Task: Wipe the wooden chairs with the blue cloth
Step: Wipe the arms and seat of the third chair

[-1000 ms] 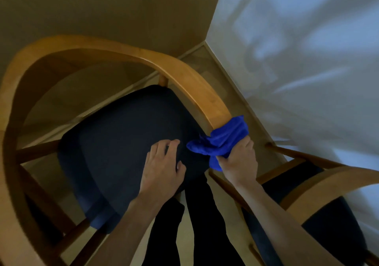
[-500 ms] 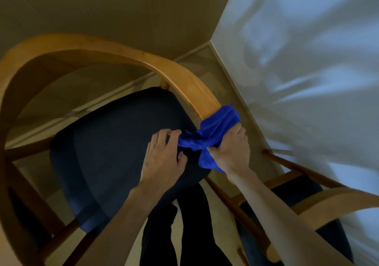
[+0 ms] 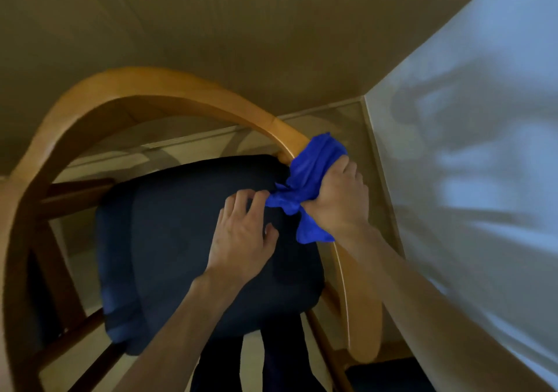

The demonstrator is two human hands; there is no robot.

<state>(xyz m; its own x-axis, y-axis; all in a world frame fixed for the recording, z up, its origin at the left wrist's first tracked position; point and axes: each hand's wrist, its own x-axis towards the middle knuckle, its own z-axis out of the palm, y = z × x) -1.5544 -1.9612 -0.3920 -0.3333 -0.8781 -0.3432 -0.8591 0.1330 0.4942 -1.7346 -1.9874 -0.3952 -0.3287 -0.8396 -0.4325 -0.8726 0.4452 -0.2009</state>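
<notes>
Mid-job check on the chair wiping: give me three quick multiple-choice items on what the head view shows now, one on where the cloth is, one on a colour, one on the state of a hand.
1. Where is the crumpled blue cloth?
A. flat on the seat cushion
B. wrapped over the curved wooden armrest rail
C. on the floor

2. What colour is the padded seat cushion of the chair?
A. dark navy
B. red
C. white

3. What is the left hand doing?
A. gripping the cloth in a fist
B. hanging beside the body
C. resting on the seat cushion, fingers loosely bent

Answers:
1 B, the right hand bunches the cloth round the rail on the chair's right side.
2 A, the cushion reads dark navy against the light wood.
3 C, its palm lies on the cushion; its fingertips are close to a trailing corner of the cloth, contact unclear.
</notes>
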